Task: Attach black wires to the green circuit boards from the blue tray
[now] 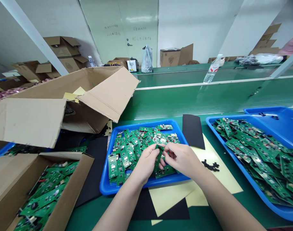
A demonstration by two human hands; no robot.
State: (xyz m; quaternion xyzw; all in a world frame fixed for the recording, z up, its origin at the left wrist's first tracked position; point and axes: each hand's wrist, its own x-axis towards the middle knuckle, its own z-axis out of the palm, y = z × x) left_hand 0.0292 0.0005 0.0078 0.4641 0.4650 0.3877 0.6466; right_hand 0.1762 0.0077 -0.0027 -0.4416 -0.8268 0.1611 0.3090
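Both my hands meet over the near right part of a blue tray filled with several green circuit boards. My left hand and my right hand are both closed in a pinch on one green circuit board, held on edge between them just above the pile. The fingertips of the two hands almost touch.
A second blue tray of boards lies at the right, with another blue tray behind it. A cardboard box of boards stands at near left, an open box behind it. Black and yellow sheets lie under the trays; a water bottle stands on the green conveyor.
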